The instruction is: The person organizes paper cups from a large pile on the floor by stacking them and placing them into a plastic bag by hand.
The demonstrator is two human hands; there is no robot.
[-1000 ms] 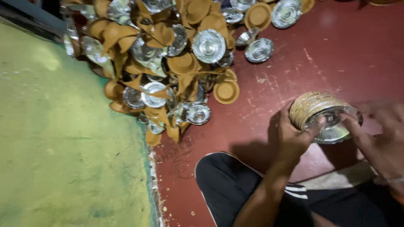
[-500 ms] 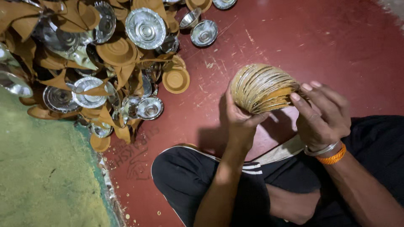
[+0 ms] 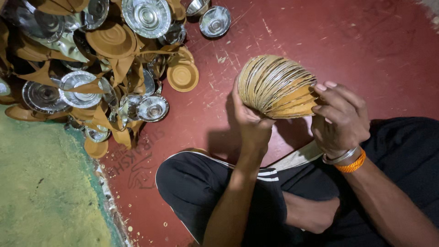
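Note:
A thick stack of nested paper bowls (image 3: 276, 86), brown outside with silver edges, is held on its side above the red floor. My left hand (image 3: 249, 121) grips its near left side from below. My right hand (image 3: 340, 119) presses its fingers against the stack's right end; that wrist wears a silver bangle and an orange band. Both hands are closed on the stack.
A heap of loose silver-lined bowls and brown paper scraps (image 3: 91, 68) covers the upper left. Two single bowls (image 3: 215, 20) lie at the top. A green mat (image 3: 45, 192) lies at lower left. My crossed legs in black trousers (image 3: 206, 192) fill the bottom.
The stack has been turned from upright with its silver inside showing to lying on its side, and both hands now close on its ends. The view has shifted closer.

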